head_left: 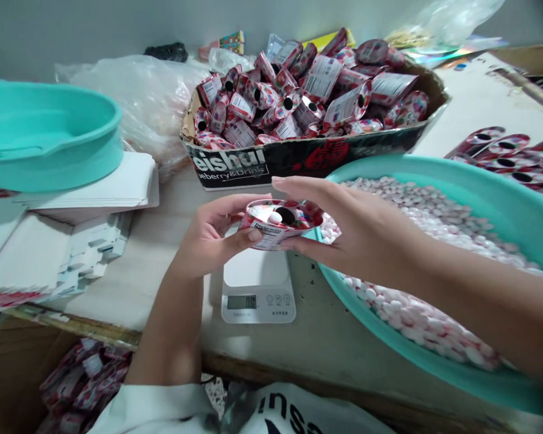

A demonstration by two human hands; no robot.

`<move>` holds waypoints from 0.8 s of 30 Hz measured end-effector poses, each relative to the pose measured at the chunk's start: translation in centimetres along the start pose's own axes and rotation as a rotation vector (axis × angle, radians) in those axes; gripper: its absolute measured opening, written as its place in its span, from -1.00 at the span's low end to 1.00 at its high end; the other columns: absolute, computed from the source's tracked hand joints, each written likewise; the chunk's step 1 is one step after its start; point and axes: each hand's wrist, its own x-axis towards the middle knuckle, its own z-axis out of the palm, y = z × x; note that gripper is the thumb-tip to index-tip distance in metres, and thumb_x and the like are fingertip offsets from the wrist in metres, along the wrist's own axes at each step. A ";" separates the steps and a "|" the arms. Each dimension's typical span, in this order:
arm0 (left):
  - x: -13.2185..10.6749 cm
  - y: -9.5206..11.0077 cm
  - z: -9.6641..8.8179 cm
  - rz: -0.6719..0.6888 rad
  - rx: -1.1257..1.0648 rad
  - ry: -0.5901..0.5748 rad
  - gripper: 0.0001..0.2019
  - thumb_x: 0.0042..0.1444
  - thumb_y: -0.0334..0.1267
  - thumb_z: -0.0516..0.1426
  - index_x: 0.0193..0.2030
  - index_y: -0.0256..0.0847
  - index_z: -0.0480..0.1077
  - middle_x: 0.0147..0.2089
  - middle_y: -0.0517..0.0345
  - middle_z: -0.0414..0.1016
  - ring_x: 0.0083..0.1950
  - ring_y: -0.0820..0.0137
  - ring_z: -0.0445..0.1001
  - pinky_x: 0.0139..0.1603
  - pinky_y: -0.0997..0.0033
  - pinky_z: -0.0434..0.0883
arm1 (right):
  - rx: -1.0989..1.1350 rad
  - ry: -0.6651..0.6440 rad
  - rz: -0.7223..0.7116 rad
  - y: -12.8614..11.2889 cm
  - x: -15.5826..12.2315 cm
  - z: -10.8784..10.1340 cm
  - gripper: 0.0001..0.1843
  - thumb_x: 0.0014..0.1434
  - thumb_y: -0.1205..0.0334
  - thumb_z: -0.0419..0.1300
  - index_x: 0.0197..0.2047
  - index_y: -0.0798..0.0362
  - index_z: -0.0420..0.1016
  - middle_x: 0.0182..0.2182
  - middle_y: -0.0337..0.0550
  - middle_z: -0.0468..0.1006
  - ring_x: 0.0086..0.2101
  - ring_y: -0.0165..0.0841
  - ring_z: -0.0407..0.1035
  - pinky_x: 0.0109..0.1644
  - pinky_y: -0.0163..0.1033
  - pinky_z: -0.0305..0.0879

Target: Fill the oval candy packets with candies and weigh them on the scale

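Observation:
A small red and white printed carton (271, 235) is held above the scale, its top with a round dark hole facing up. One white candy (275, 217) lies on that top beside the hole. My left hand (212, 232) is closed around the carton's left end, thumb on its front. My right hand (366, 226) grips the right end between thumb and fingers, with the fingers reaching over behind the top. Below the carton sits a white digital scale (259, 289), its display showing zeros. The right forearm passes over a turquoise basin (344, 307) of pale pink and white candies (407, 313).
An open cardboard box (294, 160) heaped with similar cartons stands at the back. On the left, another turquoise basin (54, 163) rests on stacked white card (131, 181). More cartons (507, 150) lie far right. Below the table edge, a box holds red packs (85, 380).

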 end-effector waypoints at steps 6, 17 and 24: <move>-0.1 -0.2 -1.4 -0.035 0.024 -0.131 -0.61 0.15 -0.30 0.36 0.13 -0.05 0.52 0.04 0.06 0.62 0.03 0.30 0.59 0.06 0.38 0.53 | -0.015 -0.033 -0.021 0.1 0.0 1.3 -0.38 0.34 0.25 0.21 0.41 -0.02 0.20 0.13 0.02 0.57 -0.08 -0.25 0.57 -0.06 -0.21 0.51; 0.3 0.8 -2.0 -0.278 0.331 -0.170 -0.68 -0.14 -0.43 0.24 -0.17 -0.20 0.41 -0.17 0.11 0.55 -0.22 0.36 0.52 -0.24 0.44 0.47 | -0.226 -0.279 -0.178 -0.2 -0.2 2.7 -0.30 0.36 0.36 0.12 0.50 -0.07 0.07 0.02 -0.01 0.54 -0.34 -0.38 0.46 -0.33 -0.32 0.27; 0.2 1.4 -1.7 -0.261 0.239 -0.147 -0.63 -0.20 -0.46 0.31 -0.19 -0.19 0.40 -0.20 0.11 0.57 -0.23 0.36 0.54 -0.26 0.44 0.48 | -0.149 -0.187 -0.244 0.0 0.2 3.1 -0.65 0.46 0.26 0.02 0.19 0.09 0.47 0.08 0.10 0.52 -0.15 -0.32 0.52 -0.11 -0.24 0.45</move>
